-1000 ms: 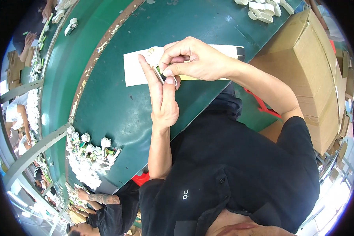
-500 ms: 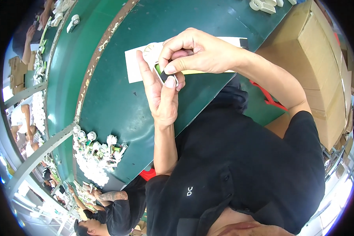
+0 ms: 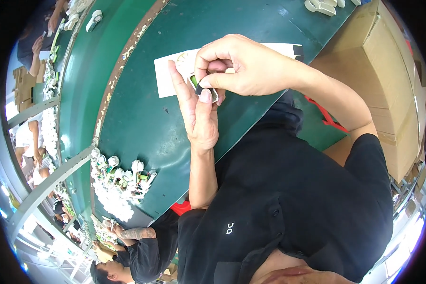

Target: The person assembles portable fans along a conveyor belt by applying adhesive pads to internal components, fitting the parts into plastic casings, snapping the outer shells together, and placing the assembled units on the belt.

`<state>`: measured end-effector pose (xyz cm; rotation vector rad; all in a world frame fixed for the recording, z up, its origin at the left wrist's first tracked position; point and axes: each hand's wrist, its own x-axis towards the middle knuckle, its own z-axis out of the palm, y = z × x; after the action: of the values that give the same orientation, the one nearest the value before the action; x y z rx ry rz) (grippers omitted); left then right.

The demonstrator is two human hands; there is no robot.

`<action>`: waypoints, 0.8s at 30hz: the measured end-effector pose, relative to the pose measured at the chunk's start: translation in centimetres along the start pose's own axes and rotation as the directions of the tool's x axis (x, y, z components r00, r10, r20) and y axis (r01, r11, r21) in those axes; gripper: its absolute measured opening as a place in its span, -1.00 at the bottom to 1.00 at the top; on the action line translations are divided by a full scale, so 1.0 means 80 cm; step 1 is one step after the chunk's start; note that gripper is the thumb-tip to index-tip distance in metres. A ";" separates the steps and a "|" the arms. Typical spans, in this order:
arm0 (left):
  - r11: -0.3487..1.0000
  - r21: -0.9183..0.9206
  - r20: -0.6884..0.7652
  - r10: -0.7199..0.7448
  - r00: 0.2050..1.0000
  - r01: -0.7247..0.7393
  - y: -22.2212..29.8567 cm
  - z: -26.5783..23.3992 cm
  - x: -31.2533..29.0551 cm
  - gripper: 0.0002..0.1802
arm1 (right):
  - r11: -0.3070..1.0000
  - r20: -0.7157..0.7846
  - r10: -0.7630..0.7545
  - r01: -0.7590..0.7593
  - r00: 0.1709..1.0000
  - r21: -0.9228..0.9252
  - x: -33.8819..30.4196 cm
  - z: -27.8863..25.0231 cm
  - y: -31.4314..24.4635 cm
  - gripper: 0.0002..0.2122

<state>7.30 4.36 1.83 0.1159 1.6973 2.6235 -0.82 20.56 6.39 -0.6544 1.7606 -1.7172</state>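
Note:
My left hand (image 3: 201,124) is raised over the green table, its thumb and fingers closed round a small white plastic housing (image 3: 216,98). A green part (image 3: 193,80), possibly a circuit board, and a small black piece (image 3: 198,89) show inside it. My left index finger points away, stretched out. From the right, my right hand (image 3: 243,64) reaches across, its thumb and index finger pinched at the black piece. My fingers cover much of the housing. Under both hands lies a white sheet or board (image 3: 165,79) with a round pattern, partly hidden.
A heap of white and green plastic parts (image 3: 121,182) lies at the left on the table (image 3: 151,128). More white parts (image 3: 321,6) sit at the far right edge. A metal frame (image 3: 57,180) borders a green belt (image 3: 102,47). Cardboard boxes (image 3: 388,85) stand right; a co-worker (image 3: 139,255) sits lower left.
The whole picture has shifted slightly to the right. Both hands keep their hold on the housing and the black piece, with only small finger movements.

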 end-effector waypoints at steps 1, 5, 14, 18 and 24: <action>1.000 -0.008 0.022 -0.020 1.000 0.020 0.002 -0.001 0.001 -0.02 | 1.000 0.001 0.001 -0.001 1.000 -0.001 0.000 -0.001 -0.003 -0.93; 0.991 0.127 -0.001 -0.032 1.000 0.031 0.000 0.001 0.002 -0.08 | 0.951 -0.102 -0.075 0.041 0.992 -0.306 0.001 0.003 -0.006 -0.91; 0.981 0.185 -0.058 -0.055 0.997 0.065 -0.014 -0.002 0.004 -0.14 | 0.878 -0.194 -0.102 -0.004 0.976 -0.479 0.003 0.011 -0.005 -0.92; 0.982 0.179 -0.055 -0.051 0.997 0.060 -0.014 -0.003 0.005 -0.13 | 0.866 -0.203 -0.117 0.000 0.972 -0.499 0.006 0.013 -0.003 -0.91; 0.958 0.288 -0.039 0.022 0.999 -0.010 -0.024 -0.010 0.010 -0.14 | 0.833 -0.250 -0.168 0.002 0.953 -0.553 0.010 0.021 0.006 -0.92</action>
<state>6.41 4.43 -0.17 0.0785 2.0905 2.3867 -0.19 18.81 5.90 -0.7531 2.5127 -1.4060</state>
